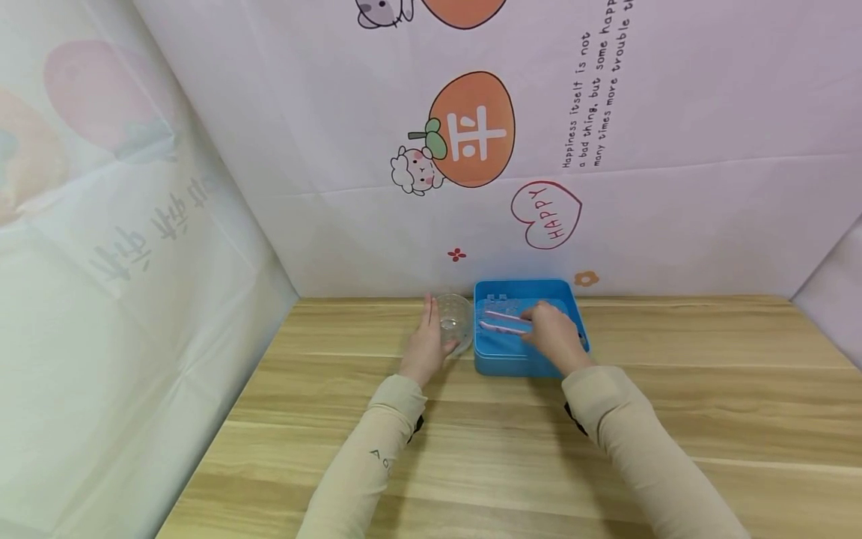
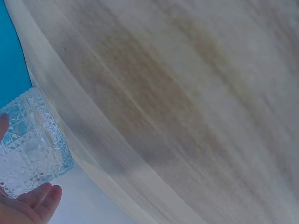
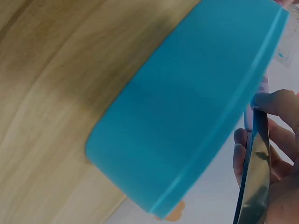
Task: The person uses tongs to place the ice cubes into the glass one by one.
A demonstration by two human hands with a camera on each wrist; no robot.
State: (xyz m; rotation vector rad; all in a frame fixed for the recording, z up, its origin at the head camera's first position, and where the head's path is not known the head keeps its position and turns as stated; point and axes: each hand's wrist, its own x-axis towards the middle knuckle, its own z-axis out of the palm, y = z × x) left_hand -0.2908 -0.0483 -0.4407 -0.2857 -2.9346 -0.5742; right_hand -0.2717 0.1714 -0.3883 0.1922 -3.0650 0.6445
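My left hand (image 1: 426, 346) holds a clear glass bowl (image 1: 459, 318) by its side, fingers along the left and thumb at the front. In the left wrist view the bowl (image 2: 35, 144) shows a cut, faceted pattern. Just right of it stands a blue box (image 1: 508, 365). Over this box my right hand (image 1: 555, 337) grips tongs (image 1: 501, 329) with pink arms, spread apart and pointing left. A shiny metal handle of the tongs (image 3: 257, 177) shows in the right wrist view. Small clear pieces (image 1: 497, 298) lie inside the box toward the back left; their kind is unclear.
The wooden table (image 1: 404, 479) ends at a white printed cloth (image 1: 337, 150) hanging right behind the bowl and box. Another white cloth (image 1: 202, 322) hangs along the left side. Both forearms reach across the table's front.
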